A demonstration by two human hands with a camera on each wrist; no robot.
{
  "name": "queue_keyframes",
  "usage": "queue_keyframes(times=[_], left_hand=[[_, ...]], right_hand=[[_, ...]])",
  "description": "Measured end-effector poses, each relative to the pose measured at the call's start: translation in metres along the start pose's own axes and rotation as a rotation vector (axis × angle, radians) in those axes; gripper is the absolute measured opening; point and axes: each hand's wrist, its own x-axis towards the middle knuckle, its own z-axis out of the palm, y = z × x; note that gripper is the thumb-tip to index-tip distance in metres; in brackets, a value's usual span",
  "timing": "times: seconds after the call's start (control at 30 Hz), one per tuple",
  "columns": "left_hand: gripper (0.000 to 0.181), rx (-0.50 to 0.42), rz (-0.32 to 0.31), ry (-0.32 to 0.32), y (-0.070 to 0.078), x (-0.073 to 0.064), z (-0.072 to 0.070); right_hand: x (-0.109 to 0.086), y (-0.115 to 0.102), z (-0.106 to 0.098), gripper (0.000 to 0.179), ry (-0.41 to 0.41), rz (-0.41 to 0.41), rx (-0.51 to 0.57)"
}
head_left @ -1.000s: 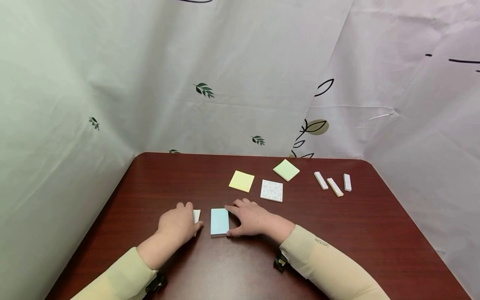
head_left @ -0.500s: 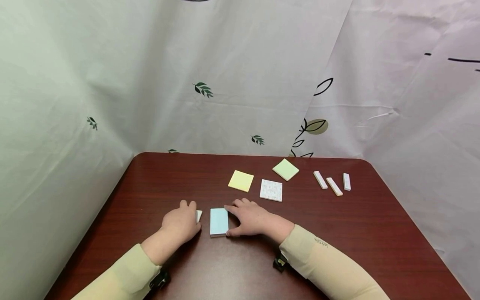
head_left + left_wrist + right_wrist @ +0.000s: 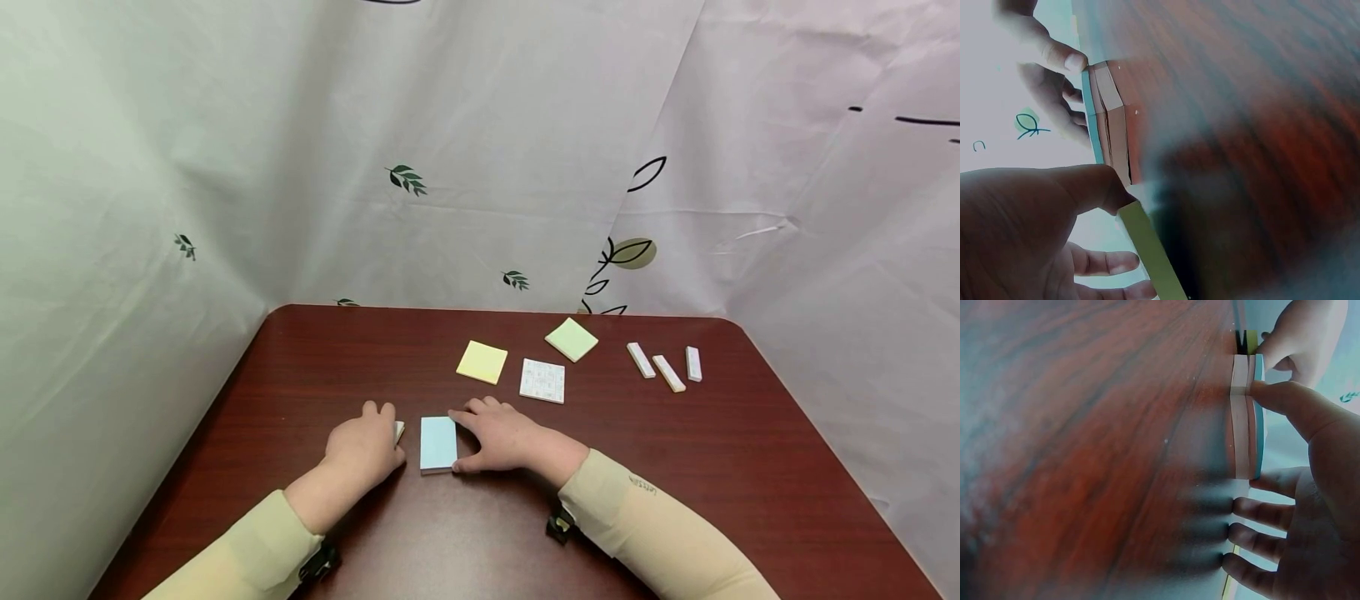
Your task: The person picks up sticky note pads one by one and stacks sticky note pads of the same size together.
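A stack of sticky note pads (image 3: 438, 444) with a light blue top lies flat mid-table in the head view. My right hand (image 3: 502, 437) holds it from the right, thumb at the near corner and index finger at the far one; the other fingers are spread beside it. Pale layers show under the blue in the right wrist view. To the left, my left hand (image 3: 362, 450) grips another sticky note pad (image 3: 1154, 250) between thumb and fingers. Its edge looks yellow-green in the left wrist view; most of it is hidden under the hand in the head view. A gap separates the two.
Farther back on the brown table (image 3: 300, 358) lie a yellow pad (image 3: 482, 362), a light green pad (image 3: 572, 339) and a white printed pad (image 3: 542, 381). Three small white strips, including one at the right (image 3: 693, 364), lie beyond. A pale curtain (image 3: 480, 167) hangs behind.
My left hand has shifted slightly right with its pad, closer to the blue-topped stack, and a yellowish pad edge now shows past its fingers. The right hand and stack stay in place.
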Motion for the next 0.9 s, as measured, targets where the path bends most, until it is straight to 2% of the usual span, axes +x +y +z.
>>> queue_keyframes(times=[0.3,0.47,0.67,0.77,0.9], left_hand=[[0.033,-0.024,0.002,0.007,-0.002,-0.001,-0.002],[0.027,-0.015,0.016,0.067,-0.005,0.0,-0.003],[0.018,0.024,0.065,0.162,-0.01,0.0,-0.004],[0.011,0.028,0.073,0.181,-0.012,0.001,-0.004],[0.006,0.019,0.057,0.165,-0.014,0.002,-0.007]], right_hand=[[0.0,0.001,0.0,0.08,-0.005,0.003,0.008],[0.0,0.001,0.0,0.08,-0.007,0.007,0.009],[-0.001,0.001,0.0,0.08,-0.004,0.004,0.003],[-0.001,0.001,0.0,0.08,-0.004,0.003,0.004],[0.0,0.001,0.001,0.08,-0.004,0.002,0.007]])
